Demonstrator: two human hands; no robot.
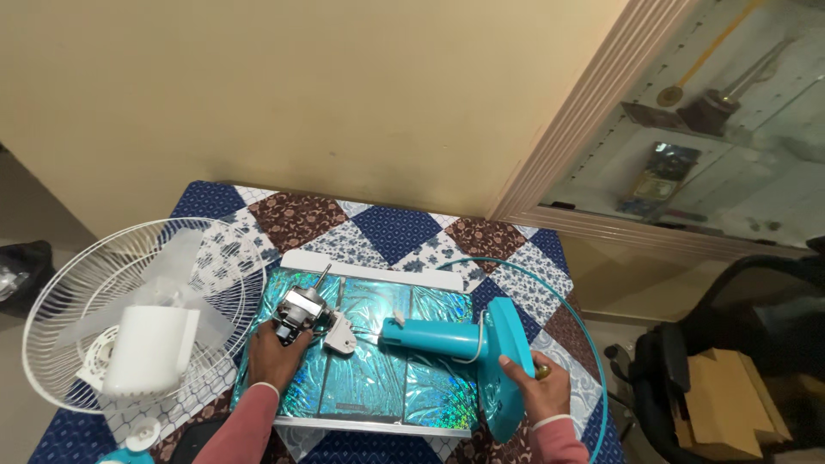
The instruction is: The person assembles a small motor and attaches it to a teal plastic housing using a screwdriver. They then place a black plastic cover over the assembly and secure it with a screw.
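Left hand (pixel 273 354) fingers gripping metal fan motor (pixel 302 311), right hand (pixel 537 384) fingers clasping teal fan stand (pixel 481 352), shiny tray (pixel 378 391) beneath

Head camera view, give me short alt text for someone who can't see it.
A person's left hand grips a small fan motor while the right hand holds a teal fan stand, both over a shiny holographic board on a patchwork-covered table. A white fan cage lies at left.

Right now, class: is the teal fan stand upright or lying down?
Lying down. The teal fan stand rests sideways on the shiny tray, base steadied by the right hand.
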